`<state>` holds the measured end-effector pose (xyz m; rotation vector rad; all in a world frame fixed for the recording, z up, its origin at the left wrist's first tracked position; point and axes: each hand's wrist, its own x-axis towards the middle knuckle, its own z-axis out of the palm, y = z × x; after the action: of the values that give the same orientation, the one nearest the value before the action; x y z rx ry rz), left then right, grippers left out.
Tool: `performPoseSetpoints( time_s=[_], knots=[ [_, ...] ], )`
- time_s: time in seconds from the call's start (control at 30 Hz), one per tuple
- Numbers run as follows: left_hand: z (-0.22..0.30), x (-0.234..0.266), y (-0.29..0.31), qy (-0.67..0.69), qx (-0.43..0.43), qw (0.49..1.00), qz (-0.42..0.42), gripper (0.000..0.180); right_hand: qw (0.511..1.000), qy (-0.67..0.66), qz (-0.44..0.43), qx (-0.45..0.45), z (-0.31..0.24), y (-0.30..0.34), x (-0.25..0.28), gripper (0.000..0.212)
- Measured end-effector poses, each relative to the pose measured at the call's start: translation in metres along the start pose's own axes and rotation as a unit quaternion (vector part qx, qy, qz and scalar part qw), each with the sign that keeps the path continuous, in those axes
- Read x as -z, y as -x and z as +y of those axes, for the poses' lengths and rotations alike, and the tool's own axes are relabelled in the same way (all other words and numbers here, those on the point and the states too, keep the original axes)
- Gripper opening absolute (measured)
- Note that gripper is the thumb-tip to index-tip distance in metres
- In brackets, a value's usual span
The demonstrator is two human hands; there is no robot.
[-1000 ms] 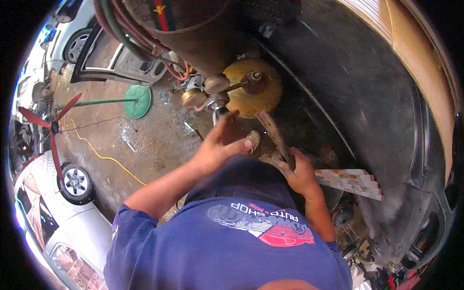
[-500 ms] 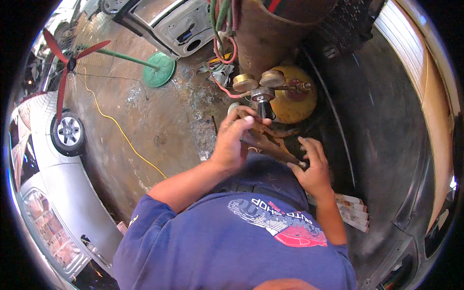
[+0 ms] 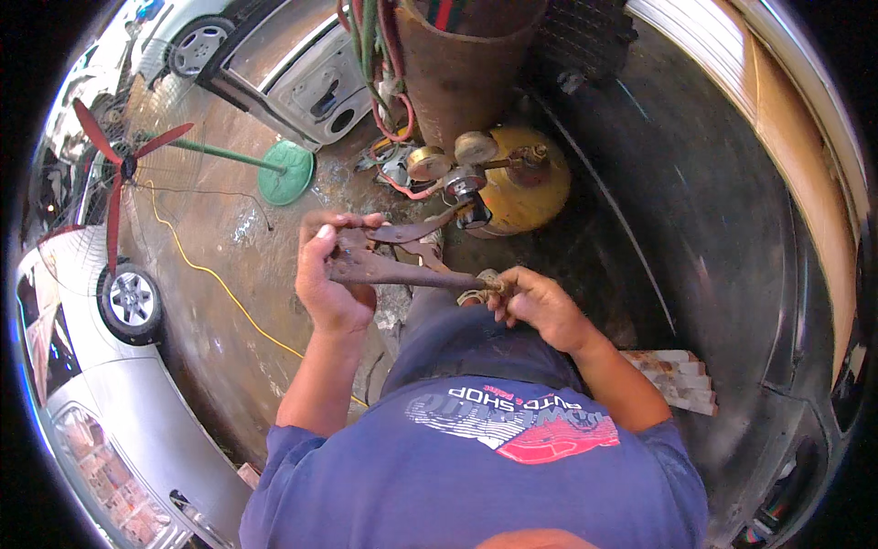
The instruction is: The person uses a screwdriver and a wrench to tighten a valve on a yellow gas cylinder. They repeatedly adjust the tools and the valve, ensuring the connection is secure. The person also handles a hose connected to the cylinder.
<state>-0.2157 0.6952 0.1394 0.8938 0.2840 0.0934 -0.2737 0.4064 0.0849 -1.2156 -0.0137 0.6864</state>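
Observation:
Across my front lies a pair of rusty locking pliers [image 3: 402, 272], its handles spread apart. My left hand [image 3: 334, 297] is closed around the jaw end, thumb on top. With bent fingers, my right hand [image 3: 549, 311] pinches the adjusting screw at the other end of the pliers. Just beyond the upper handle is a gas regulator [image 3: 465, 183] with two brass-coloured round gauges [image 3: 476, 146]. It sits by a yellow gas cylinder [image 3: 544, 197], partly hidden behind it.
Red and green hoses [image 3: 368, 55] hang beside a rusty drum [image 3: 457, 78]. A green-based fan [image 3: 286, 172] stands at left, with a yellow cord [image 3: 219, 277] on the floor. A detached car door [image 3: 315, 87] lies beyond; a silver car [image 3: 137, 366] is at left, dark bodywork [image 3: 732, 229] at right.
Both hands have shifted left. The pliers, largely hidden behind my left hand before, now lie level in plain view. My right hand's fingers have closed on the screw end.

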Motion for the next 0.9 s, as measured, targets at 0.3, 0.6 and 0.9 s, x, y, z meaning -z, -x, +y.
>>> performPoseSetpoints(
  time_s=[0.3, 0.6, 0.9],
  knots=[
    [-0.027, -0.029, 0.009, -0.02, -0.018, 0.999, -0.024, 0.025, 0.998, -0.05, 0.019, 0.025, 0.009, 0.011, 0.02, 0.05],
    [-0.039, -0.066, 0.008, -0.056, -0.017, 0.997, -0.044, 0.026, 0.998, 0.008, 0.007, 0.063, 0.012, 0.022, 0.049, 0.058],
    [-0.067, -0.055, 0.006, -0.06, 0.013, 0.998, -0.026, 0.023, 0.999, -0.033, -0.011, 0.005, 0.035, 0.017, 0.072, 0.053]
  ],
)
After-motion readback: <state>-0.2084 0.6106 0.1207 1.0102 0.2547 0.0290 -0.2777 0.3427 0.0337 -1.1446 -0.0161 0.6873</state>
